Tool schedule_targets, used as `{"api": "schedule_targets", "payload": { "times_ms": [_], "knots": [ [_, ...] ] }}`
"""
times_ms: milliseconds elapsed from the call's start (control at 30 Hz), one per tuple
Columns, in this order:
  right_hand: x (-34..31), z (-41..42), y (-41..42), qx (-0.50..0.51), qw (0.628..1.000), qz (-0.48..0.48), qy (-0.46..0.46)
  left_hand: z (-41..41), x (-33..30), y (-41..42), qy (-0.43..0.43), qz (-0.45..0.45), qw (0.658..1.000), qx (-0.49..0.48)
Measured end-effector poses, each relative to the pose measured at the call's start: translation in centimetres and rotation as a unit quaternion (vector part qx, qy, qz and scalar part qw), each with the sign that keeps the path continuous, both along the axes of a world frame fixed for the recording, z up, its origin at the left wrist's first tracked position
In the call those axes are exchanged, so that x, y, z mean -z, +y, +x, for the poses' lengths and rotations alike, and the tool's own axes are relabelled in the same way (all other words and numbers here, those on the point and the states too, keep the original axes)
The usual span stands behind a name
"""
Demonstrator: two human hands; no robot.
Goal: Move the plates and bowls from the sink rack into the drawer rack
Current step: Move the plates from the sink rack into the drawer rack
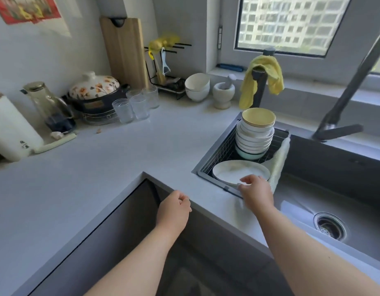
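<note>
A: Where are the dishes?
B: All in the sink rack (219, 150), a wire basket at the left end of the sink (325, 189). Far end: stack of bowls (254, 135), white ones on a pale green one, yellow dish on top. Near end: white plates (238, 171), lying flat.

A: Right hand?
B: Right hand (256, 192) is over the near rim of the rack, fingers on the near edge of the plates. Touching, fingers curled at the rim. Can't tell if it has a firm grip yet.

A: Left hand?
B: Left hand (174, 210) is loosely curled, holding nothing. It hangs over the inner corner of the worktop (120, 150), just above the dark cabinet front below.

A: Drawer rack?
B: Can't make it out. Only dark fronts under the worktop edge.

A: Anything near the rack?
B: Light cloth (279, 159) draped on the rack's right rim. Yellow cloth (262, 75) hangs on a dark post behind the bowls. Tap (342, 99) is far right. Glasses (137, 103), a floral pot (95, 90) and two more white bowls (197, 86) sit at the far side, well apart from the rack.
</note>
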State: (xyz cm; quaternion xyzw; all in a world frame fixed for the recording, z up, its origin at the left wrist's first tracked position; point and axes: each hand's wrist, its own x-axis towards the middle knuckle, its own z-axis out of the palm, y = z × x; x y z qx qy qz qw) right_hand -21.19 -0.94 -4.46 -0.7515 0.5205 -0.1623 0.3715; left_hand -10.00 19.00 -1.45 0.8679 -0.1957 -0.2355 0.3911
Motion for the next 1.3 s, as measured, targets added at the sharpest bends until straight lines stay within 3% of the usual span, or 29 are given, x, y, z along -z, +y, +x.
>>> {"api": "schedule_targets", "payload": {
  "times_ms": [233, 400, 567, 767, 1000, 1167, 1233, 1300],
  "knots": [
    [1.3, 1.2, -2.6, -0.072, 0.987, -0.038, 0.141, 2.7, 0.6, -3.5, 0.008, -0.001, 0.998, 0.055],
    [1.4, 1.9, -3.0, -0.110, 0.978, -0.053, 0.170, 4.0, 0.7, -5.2, 0.018, 0.005, 0.998, 0.066],
    [1.9, 1.9, -2.8, -0.118, 0.970, -0.159, 0.140, 4.5, 0.9, -6.3, 0.003, 0.013, 0.996, 0.084],
    [1.4, 2.1, -3.2, -0.068, 0.957, -0.282, 0.014, 4.2, 1.0, -7.0, 0.006, 0.014, 0.996, 0.089],
    [-1.6, 2.4, -4.4, -0.036, 0.966, -0.256, -0.024, 3.8, 0.6, -7.8, 0.035, -0.006, 0.996, 0.078],
    [-5.3, 2.0, -4.2, -0.057, 0.969, -0.236, -0.038, 2.9, -1.3, -9.1, 0.185, -0.086, 0.979, 0.013],
    [-6.7, 1.6, -3.6, -0.081, 0.963, -0.251, -0.052, 2.5, -2.3, -9.7, 0.299, -0.134, 0.944, -0.034],
    [-8.2, 0.9, -2.6, -0.106, 0.955, -0.266, -0.076, 2.1, -3.3, -10.1, 0.417, -0.181, 0.888, -0.074]
  ]
}}
